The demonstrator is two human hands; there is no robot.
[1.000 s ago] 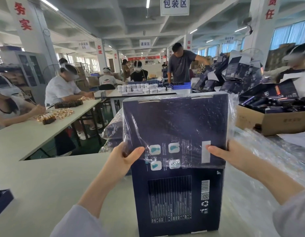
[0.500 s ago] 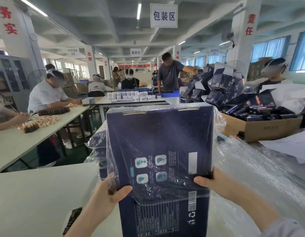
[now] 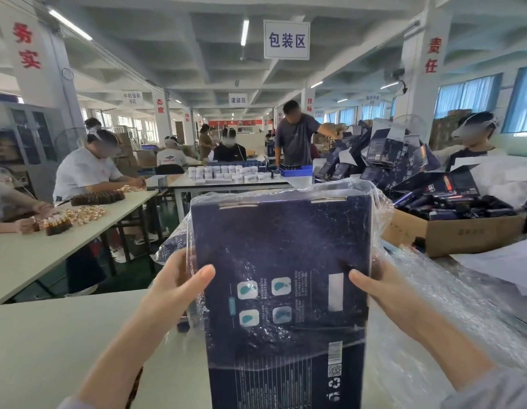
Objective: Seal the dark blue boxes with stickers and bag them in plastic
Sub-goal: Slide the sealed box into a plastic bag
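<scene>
A: What's changed?
B: The plastic bag (image 3: 380,208) sits lower over the dark blue box (image 3: 286,246), held upright over the table (image 3: 50,349).
A: Hands?
B: Left hand (image 3: 179,284) and right hand (image 3: 383,287) clamp its sides, thumbs in front. Bottom strip remains uncovered.

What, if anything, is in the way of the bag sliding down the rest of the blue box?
Nothing visible. The plastic bag covers the dark blue box down to about the barcode; the bare part below is clear. The left hand and right hand grip its sides. Its bottom is out of view.
</scene>
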